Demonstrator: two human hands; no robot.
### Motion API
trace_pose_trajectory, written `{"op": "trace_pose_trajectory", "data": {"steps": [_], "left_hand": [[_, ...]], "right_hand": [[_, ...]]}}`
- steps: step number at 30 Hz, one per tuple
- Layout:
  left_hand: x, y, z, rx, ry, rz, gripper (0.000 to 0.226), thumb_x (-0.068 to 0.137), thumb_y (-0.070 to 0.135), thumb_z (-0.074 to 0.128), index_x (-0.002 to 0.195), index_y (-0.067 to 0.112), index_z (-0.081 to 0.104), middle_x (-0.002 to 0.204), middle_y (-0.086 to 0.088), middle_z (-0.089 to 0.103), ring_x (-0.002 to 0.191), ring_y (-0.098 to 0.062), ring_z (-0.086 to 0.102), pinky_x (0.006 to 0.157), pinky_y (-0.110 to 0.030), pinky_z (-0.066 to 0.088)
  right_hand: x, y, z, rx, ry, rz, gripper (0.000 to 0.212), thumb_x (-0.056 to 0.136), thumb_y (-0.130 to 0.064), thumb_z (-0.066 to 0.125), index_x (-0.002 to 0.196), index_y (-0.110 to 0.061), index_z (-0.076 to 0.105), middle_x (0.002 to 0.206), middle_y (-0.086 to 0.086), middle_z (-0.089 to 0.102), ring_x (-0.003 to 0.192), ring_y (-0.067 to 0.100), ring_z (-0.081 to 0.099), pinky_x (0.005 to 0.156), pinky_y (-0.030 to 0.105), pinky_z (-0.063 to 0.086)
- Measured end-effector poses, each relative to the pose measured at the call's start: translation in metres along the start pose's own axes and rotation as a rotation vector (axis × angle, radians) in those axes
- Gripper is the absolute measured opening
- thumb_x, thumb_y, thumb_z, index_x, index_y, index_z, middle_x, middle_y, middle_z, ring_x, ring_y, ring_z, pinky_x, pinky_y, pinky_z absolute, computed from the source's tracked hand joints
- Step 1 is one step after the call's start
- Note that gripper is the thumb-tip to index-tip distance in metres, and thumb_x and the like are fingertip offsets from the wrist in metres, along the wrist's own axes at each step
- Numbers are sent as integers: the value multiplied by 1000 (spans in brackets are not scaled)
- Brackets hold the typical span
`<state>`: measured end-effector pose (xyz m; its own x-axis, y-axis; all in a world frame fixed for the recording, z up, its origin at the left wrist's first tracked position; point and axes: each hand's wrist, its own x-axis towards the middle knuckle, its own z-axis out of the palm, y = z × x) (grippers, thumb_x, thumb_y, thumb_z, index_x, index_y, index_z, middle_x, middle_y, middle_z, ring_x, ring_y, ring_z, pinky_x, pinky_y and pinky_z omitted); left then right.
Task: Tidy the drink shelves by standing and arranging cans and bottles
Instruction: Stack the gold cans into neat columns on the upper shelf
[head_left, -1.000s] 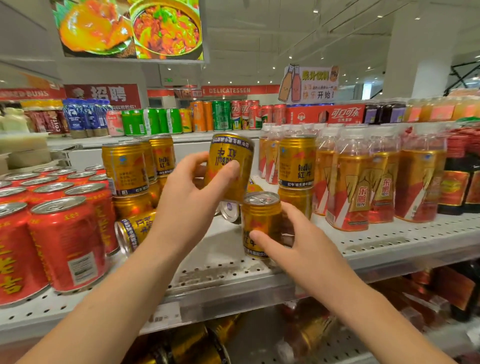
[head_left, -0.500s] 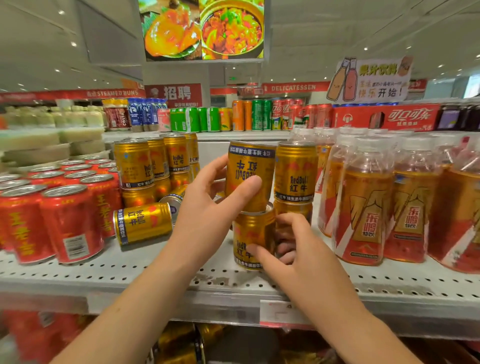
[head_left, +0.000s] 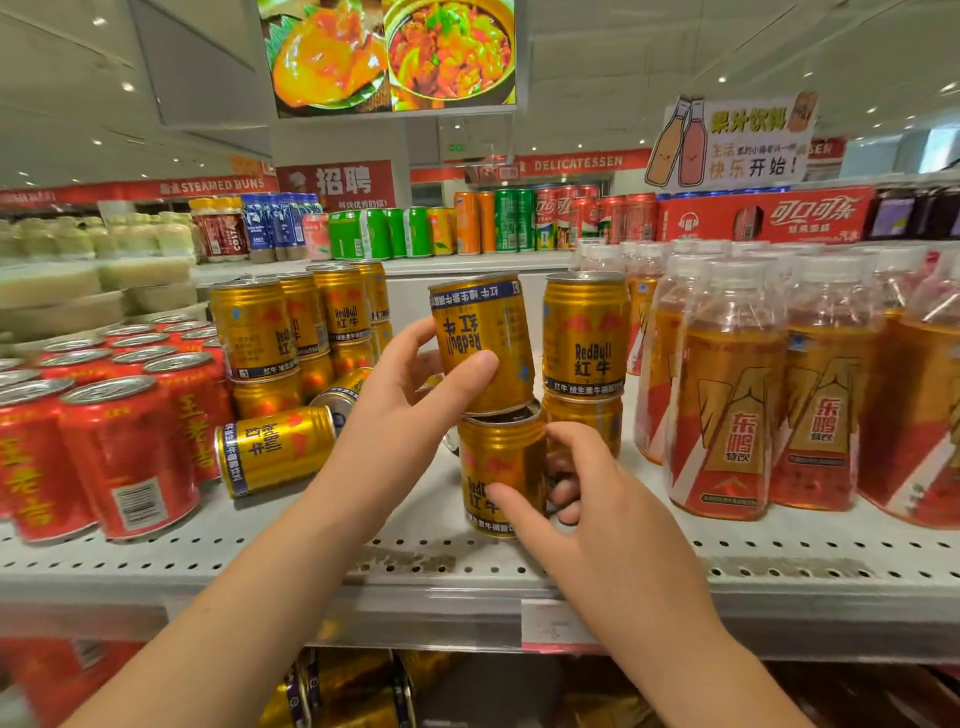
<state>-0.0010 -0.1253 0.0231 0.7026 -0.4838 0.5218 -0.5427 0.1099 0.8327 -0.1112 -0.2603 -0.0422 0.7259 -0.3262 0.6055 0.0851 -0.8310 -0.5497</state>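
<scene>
Head view shows the left hand (head_left: 410, 410) gripping a gold can (head_left: 483, 343), its label upside down and slightly tilted. Its lower rim meets the top of a second gold can (head_left: 501, 467), which the right hand (head_left: 587, 499) clasps upright near the front edge of the perforated shelf (head_left: 779, 551). Better to flip it label-up, level it and centre rim on rim before letting go. A fallen gold can (head_left: 275, 449) lies beside red cans (head_left: 130, 452) to the left, and bottles (head_left: 727, 405) stand to the right in a bright shop
</scene>
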Motion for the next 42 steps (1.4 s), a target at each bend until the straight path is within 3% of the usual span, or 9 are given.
{"op": "trace_pose_trajectory", "data": {"steps": [5,9,12,14,20,28,33,38,42], "left_hand": [[4,-6,-9,22,-91,-35,51,85,50,77,92,87,43,100,41,66,98,14,65,67,-6,52],[11,-1,-18,43,-20,41,59,82,51,77,130,66,46,118,11,70,102,-6,71,74,-20,55],[20,8,-35,41,66,82,71,75,55,80,138,56,47,127,2,61,100,-10,72,72,-22,59],[26,14,-45,76,77,95,67,75,58,81,134,48,52,126,0,64,101,-8,71,80,-25,59],[38,23,-52,67,156,140,52,80,52,80,124,37,58,110,6,72,99,-7,71,68,-11,53],[50,20,-37,130,-41,99,76,74,58,78,141,41,47,131,8,66,118,-9,64,95,-32,58],[40,9,-31,102,-114,75,67,76,61,76,136,49,49,109,27,66,97,17,63,66,-3,49],[17,-30,-32,182,-226,-67,53,74,62,81,120,46,60,115,19,68,95,-2,72,75,-27,62],[17,-46,-28,200,-203,-131,45,76,63,79,111,38,66,102,13,73,85,-11,75,72,-36,64]], "right_hand": [[-1,-3,2,-61,19,3,60,78,-89,38,127,-55,31,95,-40,50,85,-12,55,61,7,40],[0,-4,3,-82,5,8,55,81,-84,42,126,-55,31,96,-38,50,85,-11,54,62,7,39],[1,-7,5,-91,3,20,59,82,-81,44,129,-49,31,95,-33,49,87,-5,54,65,9,40],[2,-8,9,-99,8,26,58,84,-79,45,130,-46,32,101,-28,52,92,-2,55,71,13,44],[4,-13,18,-117,32,46,62,84,-80,45,134,-47,30,112,-27,50,102,-1,54,82,22,53],[3,-13,20,-152,62,71,66,77,-87,38,131,-50,32,104,-26,40,99,2,51,80,22,54],[5,-12,21,-100,106,103,46,75,-83,49,103,-49,35,82,-25,48,77,-4,52,59,15,43],[6,-12,22,-165,110,89,29,85,-68,55,78,-41,46,69,-17,57,78,0,56,49,16,36],[10,-13,23,-255,78,92,32,93,-63,45,74,-39,56,65,-18,59,72,-1,57,50,15,34]]}}
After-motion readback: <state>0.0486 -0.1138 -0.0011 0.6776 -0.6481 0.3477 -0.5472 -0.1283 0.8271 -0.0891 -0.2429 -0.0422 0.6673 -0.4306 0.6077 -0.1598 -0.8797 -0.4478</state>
